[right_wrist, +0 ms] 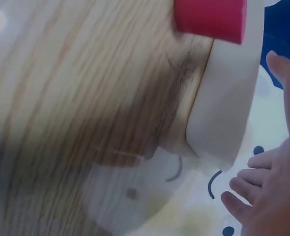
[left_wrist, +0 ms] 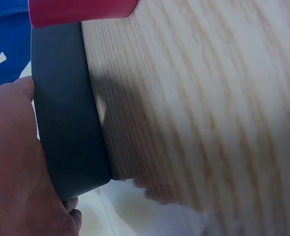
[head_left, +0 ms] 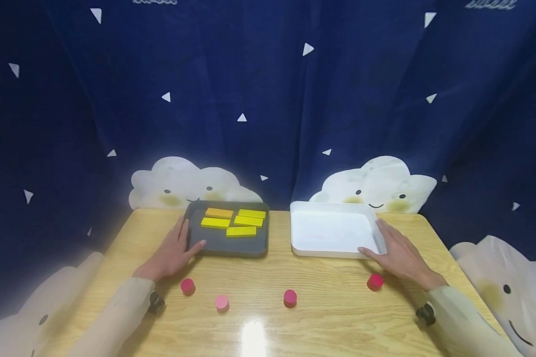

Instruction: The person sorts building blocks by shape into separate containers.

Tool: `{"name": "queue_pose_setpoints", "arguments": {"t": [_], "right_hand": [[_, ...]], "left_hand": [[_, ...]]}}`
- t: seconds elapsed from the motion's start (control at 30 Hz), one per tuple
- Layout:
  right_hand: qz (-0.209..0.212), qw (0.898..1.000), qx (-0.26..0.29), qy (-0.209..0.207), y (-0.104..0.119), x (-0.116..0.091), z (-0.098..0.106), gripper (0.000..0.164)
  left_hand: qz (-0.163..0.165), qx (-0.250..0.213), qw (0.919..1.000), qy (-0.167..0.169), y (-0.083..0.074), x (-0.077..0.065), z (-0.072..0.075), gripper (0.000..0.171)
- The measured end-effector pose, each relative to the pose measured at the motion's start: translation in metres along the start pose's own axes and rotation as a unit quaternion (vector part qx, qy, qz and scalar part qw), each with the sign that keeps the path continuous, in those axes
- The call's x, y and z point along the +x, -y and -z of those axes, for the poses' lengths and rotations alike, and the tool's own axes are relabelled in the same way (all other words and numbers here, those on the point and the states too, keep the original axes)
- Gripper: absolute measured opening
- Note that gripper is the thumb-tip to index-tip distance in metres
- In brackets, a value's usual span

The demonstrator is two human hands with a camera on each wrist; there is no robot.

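A dark grey tray (head_left: 216, 245) stands at the back left, with several yellow blocks (head_left: 241, 232) and one orange block (head_left: 219, 213) lying in it. My left hand (head_left: 174, 253) is at its front left corner. The thumb touches the near wall, while the fingers lie along the left side. To the right stands a white tray (head_left: 326, 235) with nothing in it. My right hand (head_left: 399, 255) spreads around its front right corner, thumb over the near rim. In the right wrist view, the thumb and fingers look apart from the white wall (right_wrist: 223, 93).
In front of the trays, short cylinders stand on the wooden table (head_left: 250, 272): a red one (head_left: 188, 286) near my left hand, a pink one (head_left: 222, 303), a dark red one (head_left: 290, 298) mid-table and another red one (head_left: 375, 282) near my right hand. A blue curtain (head_left: 268, 99) hangs behind.
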State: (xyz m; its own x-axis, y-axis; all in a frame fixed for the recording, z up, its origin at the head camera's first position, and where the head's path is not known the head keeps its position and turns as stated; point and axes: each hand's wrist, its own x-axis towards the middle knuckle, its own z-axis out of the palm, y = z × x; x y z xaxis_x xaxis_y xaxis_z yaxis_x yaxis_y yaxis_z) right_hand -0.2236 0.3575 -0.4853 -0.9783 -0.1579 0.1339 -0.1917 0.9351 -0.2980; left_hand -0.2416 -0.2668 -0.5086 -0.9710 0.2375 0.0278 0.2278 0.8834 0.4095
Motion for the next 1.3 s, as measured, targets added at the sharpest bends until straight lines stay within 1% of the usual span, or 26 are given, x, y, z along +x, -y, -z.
{"name": "queue_pose_setpoints", "arguments": {"t": [0.27, 0.47, 0.7, 1.0, 1.13, 1.3], "right_hand": [[-0.026, 0.998, 0.03, 0.052, -0.007, 0.007, -0.006, 0.126], [-0.034, 0.996, 0.043, 0.076, -0.012, 0.007, -0.014, 0.127], [-0.039, 0.994, 0.058, 0.079, -0.013, 0.009, -0.019, 0.127], [-0.031, 0.996, 0.052, 0.072, -0.008, 0.015, -0.022, 0.126], [-0.032, 0.996, 0.048, 0.074, -0.008, 0.014, -0.022, 0.126], [-0.034, 0.995, 0.05, 0.073, -0.009, 0.012, -0.019, 0.125]], "left_hand": [[-0.002, -0.002, 1.0, -0.008, -0.002, -0.001, 0.002, 0.105], [-0.015, 0.006, 0.9998, -0.015, -0.003, 0.0, -0.001, 0.103], [-0.018, 0.006, 0.9998, -0.008, -0.004, 0.001, 0.002, 0.103], [-0.01, 0.003, 0.9999, 0.004, -0.002, 0.0, 0.01, 0.108], [-0.013, 0.008, 0.9999, 0.001, 0.0, 0.003, 0.011, 0.108], [-0.019, 0.023, 0.9995, -0.005, -0.006, 0.004, 0.014, 0.107]]}}
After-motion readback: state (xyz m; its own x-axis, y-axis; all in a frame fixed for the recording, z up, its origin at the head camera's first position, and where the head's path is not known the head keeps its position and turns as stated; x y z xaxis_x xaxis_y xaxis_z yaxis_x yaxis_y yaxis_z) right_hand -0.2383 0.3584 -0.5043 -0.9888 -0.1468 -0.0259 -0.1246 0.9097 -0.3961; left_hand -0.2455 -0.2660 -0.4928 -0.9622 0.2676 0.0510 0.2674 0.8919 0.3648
